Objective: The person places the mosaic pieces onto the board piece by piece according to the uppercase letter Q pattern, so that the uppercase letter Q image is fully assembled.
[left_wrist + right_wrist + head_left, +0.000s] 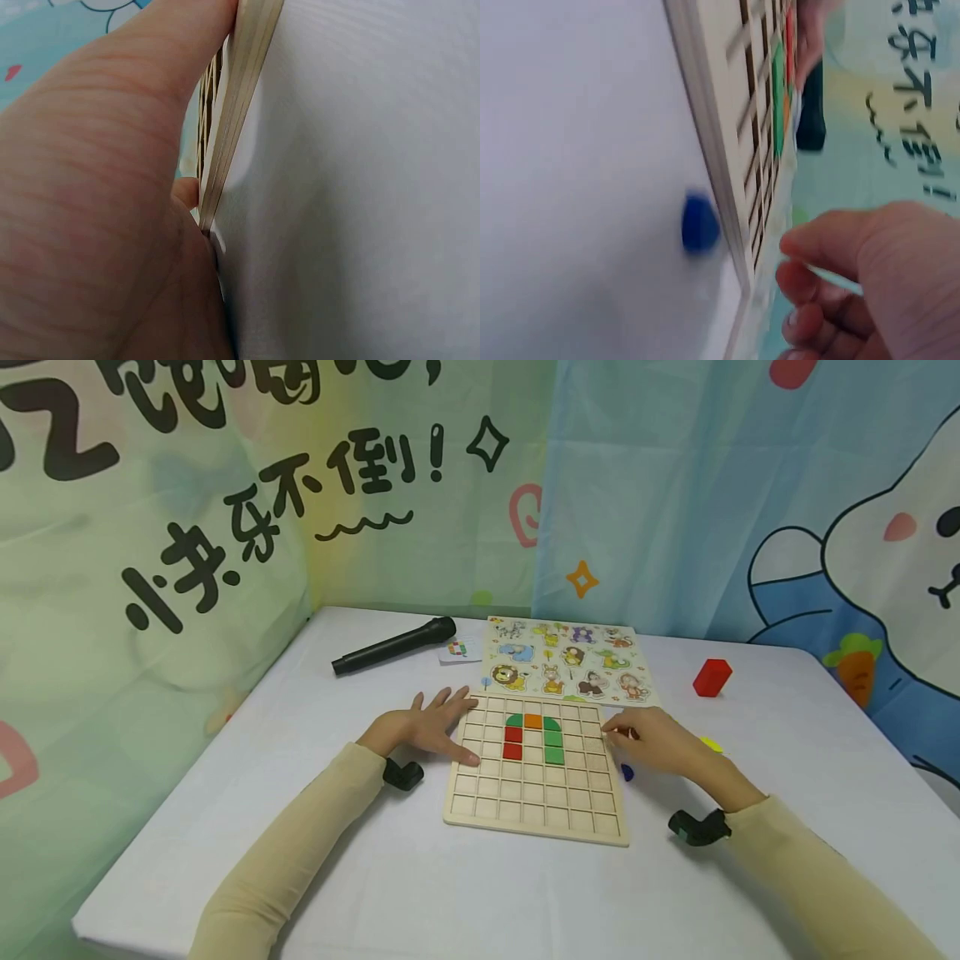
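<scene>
A square wooden grid board (pixel 536 814) lies on the table, with red (pixel 513 742), green (pixel 553 746) and orange (pixel 533 721) pieces forming an arch in its cells. My left hand (pixel 431 727) rests at its left edge with fingers spread, thumb over the rim; the left wrist view shows the board's layered side (pixel 232 112) beside the thumb. My right hand (pixel 652 739) is at the board's right edge, fingers loosely bent. In the right wrist view a small gap shows between thumb and index tips, with no piece visible there. A small blue piece (pixel 700 223) lies beside the board.
Behind the board lies an animal picture board (pixel 570 660). A black microphone (pixel 393 645) and a small pattern card (pixel 459 649) lie at the back left. To the right are a red block (pixel 712 677) and a yellow piece (pixel 711 744), partly behind my right wrist.
</scene>
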A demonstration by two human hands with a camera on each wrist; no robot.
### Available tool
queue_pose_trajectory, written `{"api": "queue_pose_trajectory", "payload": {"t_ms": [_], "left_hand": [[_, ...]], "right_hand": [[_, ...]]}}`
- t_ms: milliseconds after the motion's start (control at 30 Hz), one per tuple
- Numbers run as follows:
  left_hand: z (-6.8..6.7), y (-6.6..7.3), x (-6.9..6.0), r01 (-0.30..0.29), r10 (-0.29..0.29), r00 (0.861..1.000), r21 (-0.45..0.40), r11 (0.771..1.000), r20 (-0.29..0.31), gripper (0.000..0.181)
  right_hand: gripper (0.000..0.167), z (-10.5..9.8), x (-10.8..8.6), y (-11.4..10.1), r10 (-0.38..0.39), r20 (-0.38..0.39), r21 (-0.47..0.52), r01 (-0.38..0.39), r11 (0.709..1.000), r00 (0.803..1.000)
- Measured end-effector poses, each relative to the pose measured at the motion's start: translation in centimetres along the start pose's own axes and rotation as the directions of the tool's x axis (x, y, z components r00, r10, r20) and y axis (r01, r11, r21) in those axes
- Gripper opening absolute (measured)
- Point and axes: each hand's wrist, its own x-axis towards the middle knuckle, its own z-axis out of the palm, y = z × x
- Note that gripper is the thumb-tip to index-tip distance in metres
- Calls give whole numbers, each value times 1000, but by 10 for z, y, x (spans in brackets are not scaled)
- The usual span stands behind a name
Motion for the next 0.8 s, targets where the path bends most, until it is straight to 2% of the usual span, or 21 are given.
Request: {"api": "queue_pose_trajectory", "payload": {"t_ms": [200,333,433,667,800], "left_hand": [[2,-1,1,5,-5,1000,3,1000,2,111],[3,0,1,9,-9,1000,7,1000,0,112],[2,1,1,10,-10,1000,6,1000,-1,112],[1,2,1,12,-12,1000,3,1000,-1,112],[1,0,1,11,-11,1000,8,1000,-2,112]], "right_hand": [[26,-17,-3,25,115,-74,-120,-123,985,991],[30,-20,-5,37,180,-57,-199,-188,962,982],[30,-18,-6,42,202,-19,-233,-201,951,979],[24,-14,-3,48,246,37,-197,-234,952,969],[19,-13,-1,49,247,79,-188,-229,955,966]]}}
